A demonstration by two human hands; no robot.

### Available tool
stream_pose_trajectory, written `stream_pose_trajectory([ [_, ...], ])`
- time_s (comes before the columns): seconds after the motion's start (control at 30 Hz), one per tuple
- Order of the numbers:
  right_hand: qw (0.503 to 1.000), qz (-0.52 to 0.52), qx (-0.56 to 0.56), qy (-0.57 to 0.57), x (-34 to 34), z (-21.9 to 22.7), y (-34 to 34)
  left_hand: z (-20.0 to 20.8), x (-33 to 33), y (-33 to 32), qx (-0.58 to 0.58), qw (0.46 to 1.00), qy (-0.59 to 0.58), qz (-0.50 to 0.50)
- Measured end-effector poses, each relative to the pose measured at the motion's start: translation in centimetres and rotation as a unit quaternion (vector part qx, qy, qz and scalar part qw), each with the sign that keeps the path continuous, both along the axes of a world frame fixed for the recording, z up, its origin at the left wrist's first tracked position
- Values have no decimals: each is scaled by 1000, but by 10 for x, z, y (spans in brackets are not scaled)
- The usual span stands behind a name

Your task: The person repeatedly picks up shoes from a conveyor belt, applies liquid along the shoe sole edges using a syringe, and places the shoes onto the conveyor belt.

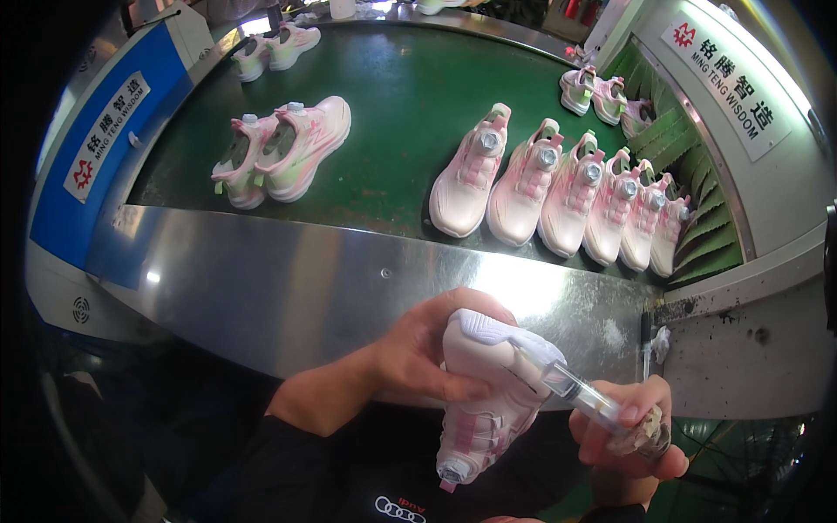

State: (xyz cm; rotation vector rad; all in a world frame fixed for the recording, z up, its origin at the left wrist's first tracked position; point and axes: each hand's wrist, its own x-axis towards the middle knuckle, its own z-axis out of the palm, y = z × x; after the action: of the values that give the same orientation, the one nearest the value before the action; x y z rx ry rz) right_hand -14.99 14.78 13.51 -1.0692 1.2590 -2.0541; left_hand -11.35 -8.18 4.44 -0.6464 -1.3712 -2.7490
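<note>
My left hand (415, 356) grips a pale pink and white sneaker (488, 383) by its toe end, fingers round the far side and thumb on the upper. The shoe is tilted, its white sole upward and its silver dial toward my body. In my right hand (629, 410) is a clear syringe (579, 391), closed in the fingers. The syringe's tip end lies at the seam between sole and upper; whether it touches is too small to tell. A crumpled beige wad (643, 438) sits at the syringe's rear, among the right fingers.
A metal ledge (296, 279) edges the green belt (392, 96). Several pink sneakers (519, 196) stand in a row at right, a pair (301, 148) at left, others farther back. Green strip curtains (711, 231) hang in the right machine's opening. A black slender tool (646, 336) stands at the ledge's right.
</note>
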Motion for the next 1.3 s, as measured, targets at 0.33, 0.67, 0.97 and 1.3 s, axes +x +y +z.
stream_pose_trajectory([
  [0.33,992,-7,-29,-125,8,0,8,4,3,1,33,999,-32,4],
  [0.67,987,-22,-51,-149,11,-17,24,-6,-6,-7,7,999,-36,34],
  [0.97,981,-38,-64,-181,17,-48,39,-10,-9,-11,23,985,-128,113],
  [1.3,982,-54,-29,-178,26,-76,51,-21,-15,-17,10,974,-176,142],
])
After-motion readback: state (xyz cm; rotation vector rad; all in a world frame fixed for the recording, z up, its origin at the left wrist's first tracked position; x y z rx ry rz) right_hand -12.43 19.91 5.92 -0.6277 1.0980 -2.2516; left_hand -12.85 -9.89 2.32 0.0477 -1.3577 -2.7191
